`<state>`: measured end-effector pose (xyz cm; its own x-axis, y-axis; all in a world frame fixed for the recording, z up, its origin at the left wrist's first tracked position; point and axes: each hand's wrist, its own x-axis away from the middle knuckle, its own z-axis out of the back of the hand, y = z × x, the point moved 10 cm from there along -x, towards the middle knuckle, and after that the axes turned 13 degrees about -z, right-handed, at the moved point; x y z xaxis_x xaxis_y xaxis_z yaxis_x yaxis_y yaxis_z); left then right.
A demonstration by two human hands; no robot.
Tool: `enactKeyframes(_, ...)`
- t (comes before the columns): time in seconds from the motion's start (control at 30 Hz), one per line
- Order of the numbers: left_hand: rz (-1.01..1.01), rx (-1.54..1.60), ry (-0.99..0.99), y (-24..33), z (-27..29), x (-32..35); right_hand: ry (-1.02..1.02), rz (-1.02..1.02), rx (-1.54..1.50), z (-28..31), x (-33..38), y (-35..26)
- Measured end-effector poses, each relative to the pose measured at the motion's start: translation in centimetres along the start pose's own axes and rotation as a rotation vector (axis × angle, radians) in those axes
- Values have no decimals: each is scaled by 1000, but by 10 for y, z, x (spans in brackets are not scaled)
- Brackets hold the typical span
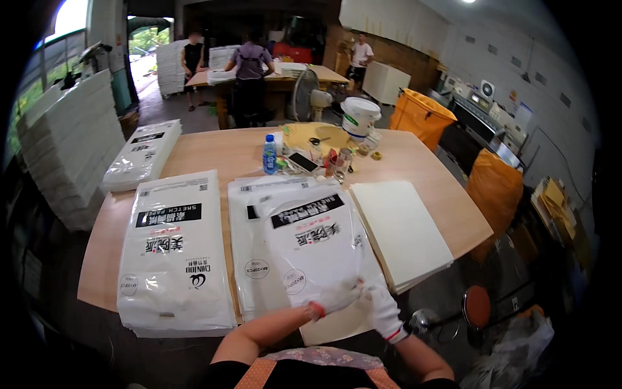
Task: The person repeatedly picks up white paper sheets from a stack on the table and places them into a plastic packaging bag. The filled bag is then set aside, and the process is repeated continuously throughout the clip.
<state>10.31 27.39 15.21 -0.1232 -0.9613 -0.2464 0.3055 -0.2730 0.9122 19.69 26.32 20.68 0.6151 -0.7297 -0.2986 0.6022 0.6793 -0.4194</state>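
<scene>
Both gloved hands meet at the near edge of the wooden table (214, 152), at about six o'clock from its middle. The left hand (337, 297) has its fingers closed on the open mouth of a white printed plastic bag (317, 246); the right hand (382, 311), just beside it at three o'clock, grips the same edge, fingers curled together on the plastic. That bag lies tilted on top of a stack of empty bags (249, 259) and reaches toward twelve o'clock from the hands. A sheet of cream paper shows under the hands at the table's edge.

At nine o'clock from the bag lies a pile of filled white packs (172, 253); at three o'clock, touching the bag's side, a stack of plain cream paper (402, 233). Further off at twelve o'clock stand a blue-labelled water bottle (269, 155), a phone (303, 162) and a white bucket (358, 117). At ten o'clock another filled pack (142, 155) rests near the far left corner
</scene>
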Motion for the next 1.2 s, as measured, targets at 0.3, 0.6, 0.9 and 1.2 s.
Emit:
enactKeyframes(0.3,-130,-1219,188,-79,38,163,-73,-289,18,-66,-32,137)
enactKeyframes(0.6,382,72,574,-86,44,325,-320,-526,-1011,-75,146,103)
enactKeyframes(0.9,536,-289,812,-164,48,366,-169,-504,-739,-77,146,126)
enactKeyframes(1.2,-380,-323,589,121,157,181,-419,-754,-1548,-183,89,110)
